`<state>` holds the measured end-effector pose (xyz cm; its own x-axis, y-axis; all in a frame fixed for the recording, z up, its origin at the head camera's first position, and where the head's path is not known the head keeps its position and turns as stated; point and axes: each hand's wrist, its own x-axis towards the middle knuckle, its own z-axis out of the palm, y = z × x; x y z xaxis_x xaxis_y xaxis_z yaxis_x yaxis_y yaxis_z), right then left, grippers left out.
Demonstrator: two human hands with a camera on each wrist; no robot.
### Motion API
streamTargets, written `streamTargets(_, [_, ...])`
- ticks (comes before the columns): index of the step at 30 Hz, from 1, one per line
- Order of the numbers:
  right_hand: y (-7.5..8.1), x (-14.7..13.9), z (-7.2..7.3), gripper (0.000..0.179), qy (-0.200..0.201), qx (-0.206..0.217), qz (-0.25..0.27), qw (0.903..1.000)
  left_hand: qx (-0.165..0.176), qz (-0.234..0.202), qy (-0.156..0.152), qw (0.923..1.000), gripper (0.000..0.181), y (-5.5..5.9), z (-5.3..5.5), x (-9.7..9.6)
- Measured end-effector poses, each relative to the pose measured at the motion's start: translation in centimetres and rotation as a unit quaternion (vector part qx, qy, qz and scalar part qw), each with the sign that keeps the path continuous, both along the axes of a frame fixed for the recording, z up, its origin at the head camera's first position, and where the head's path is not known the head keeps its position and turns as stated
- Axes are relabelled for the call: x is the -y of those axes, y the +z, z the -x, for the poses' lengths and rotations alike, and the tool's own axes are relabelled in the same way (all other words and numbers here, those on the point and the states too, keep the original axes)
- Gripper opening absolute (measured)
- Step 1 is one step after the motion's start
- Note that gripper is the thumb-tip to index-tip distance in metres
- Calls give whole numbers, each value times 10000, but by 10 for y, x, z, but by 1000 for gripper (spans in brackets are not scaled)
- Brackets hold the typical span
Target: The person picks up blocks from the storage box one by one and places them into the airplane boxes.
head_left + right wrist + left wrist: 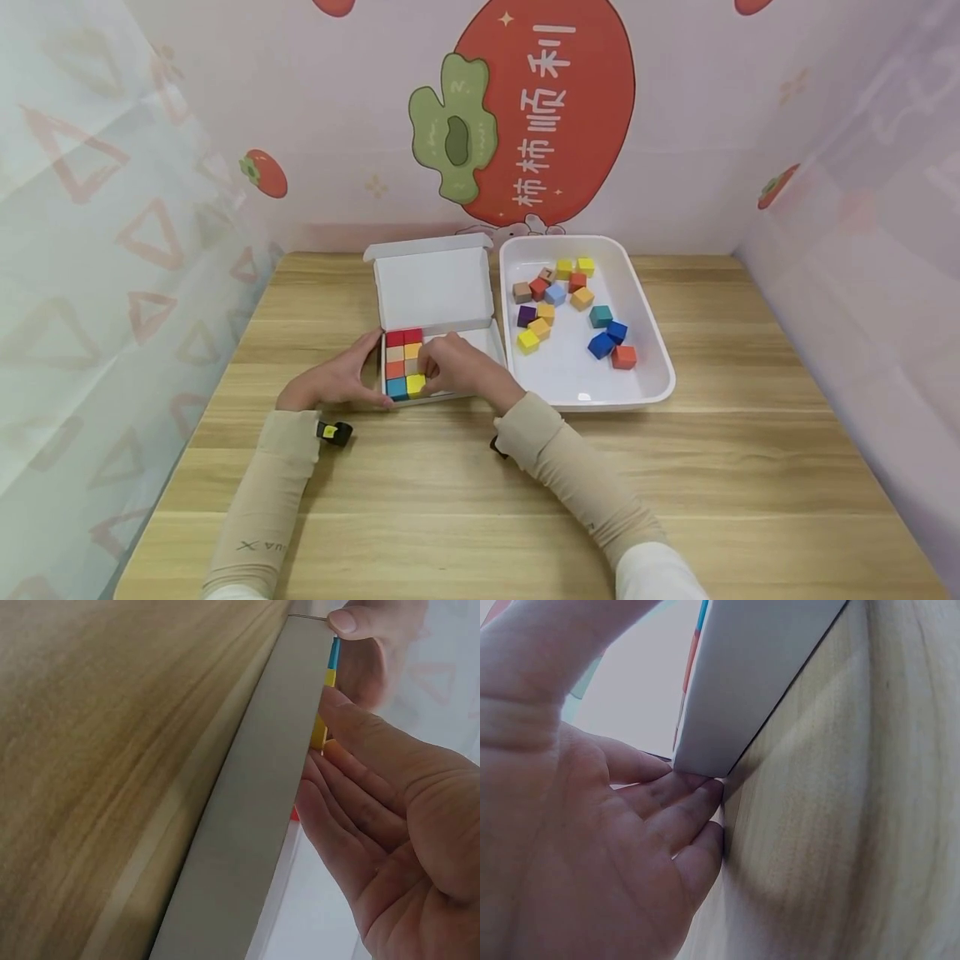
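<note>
A white cardboard box [484, 342] lies with its lid [435, 288] folded back. Two columns of coloured wooden cubes line its left side, among them a teal cube [397, 389] and a yellow cube [416, 384] at the front. My left hand [335, 381] grips the box's left end, thumb at the front corner and fingers at the back corner. Over the box's front, beside those columns, my right hand [461, 367] pinches a yellow cube [319, 733], seen between thumb and fingers in the right wrist view. In the head view the hand hides this cube.
Right of the box stands a white plastic tray [660, 379] holding many loose cubes, such as an orange-red cube [624, 357], a blue cube [602, 345] and a purple cube [527, 316]. The wooden table [450, 517] meets a printed cloth backdrop [330, 108] behind.
</note>
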<state>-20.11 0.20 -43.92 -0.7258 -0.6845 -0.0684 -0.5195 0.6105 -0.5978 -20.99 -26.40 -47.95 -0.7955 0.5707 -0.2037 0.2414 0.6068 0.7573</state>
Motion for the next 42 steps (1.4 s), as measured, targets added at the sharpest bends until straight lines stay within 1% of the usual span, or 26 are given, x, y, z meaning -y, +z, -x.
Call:
streamTargets(4, [0, 1, -1, 23, -82, -48, 3, 10000, -34, -10, 20, 10000, 134, 0, 0, 1])
streamTargets(8, [5, -2, -3, 27, -134, -133, -50, 9998, -37, 20, 48, 10000, 135, 0, 0, 1])
streamTargets(11, [12, -11, -7, 31, -187, -172, -28, 9997, -41, 42, 56, 10000, 136, 0, -1, 1])
streamTargets(14, [21, -25, -12, 33, -333, -122, 61, 9994, -51, 106, 82, 9999, 136, 1, -2, 1])
streamTargets(17, [32, -43, -16, 33, -606, -24, 121, 9981, -81, 164, 65, 9998, 136, 1, -2, 1])
streamTargets(22, [49, -80, -22, 35, -1206, 34, 87, 9927, -97, 172, 53, 9998, 137, 1, -1, 2])
streamTargets(25, [54, -105, -25, 37, -1527, -59, 46, 9882, -37, 129, 91, 9999, 138, 1, -1, 1])
streamTargets(29, [59, -140, -30, 38, -1981, -213, -70, 9799, -11, 138, 101, 9999, 139, 1, -1, -1])
streamTargets(33, [61, -176, -35, 37, -2540, -354, -356, 9659, -36, 177, 92, 9998, 140, 2, -1, -1])
streamTargets(34, [62, -184, -36, 36, -2727, -328, -448, 9605, -28, 167, 95, 9998, 140, 3, -2, -1])
streamTargets(37, [59, -205, -40, 35, -3344, -130, -672, 9400, -13, 169, 117, 9998, 138, 4, -2, -1])
streamTargets(40, [55, -219, -44, 34, -3905, 177, -744, 9174, 2, 175, 122, 9998, 137, 4, -3, -1])
streamTargets(42, [51, -225, -45, 33, -4169, 286, -770, 9052, -17, 207, 108, 9997, 137, 4, -4, -1])
